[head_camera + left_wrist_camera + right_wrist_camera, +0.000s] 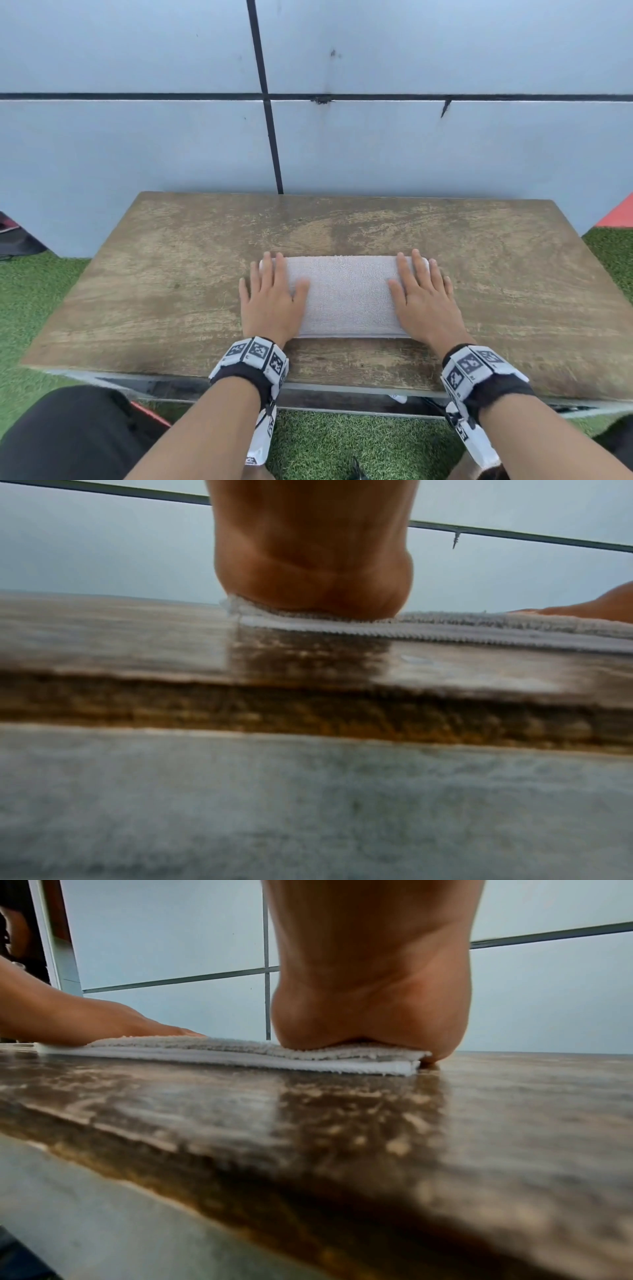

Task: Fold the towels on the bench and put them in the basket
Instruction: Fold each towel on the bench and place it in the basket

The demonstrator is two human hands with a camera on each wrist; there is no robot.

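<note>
A white towel (pixel 347 294) lies folded into a flat rectangle near the middle of the worn wooden counter (pixel 171 274), its long side running left to right and its near edge set back a little from the counter's front edge. The left hand (pixel 272 301) lies flat on the towel's left end with fingers straight and slightly spread, the outer fingers reaching past the towel onto the bare wood; it grasps nothing. The right hand (pixel 423 298) lies the same way on the right end, palm down, fingers extended and released, its outer fingers also over the edge onto the counter. The left wrist view shows the heel of the left palm pressing down on the towel's corner, with layered edges of the fold visible beneath it. In the right wrist view the heel of the right palm sits on the stacked layers at the towel's right end, and the left hand appears flat on the far end. Both wrists wear bands with black-and-white markers (pixel 257 354). Behind the counter stands a pale panelled wall (pixel 137 144) with dark seams, and green artificial turf (pixel 342 442) covers the ground around it.
</note>
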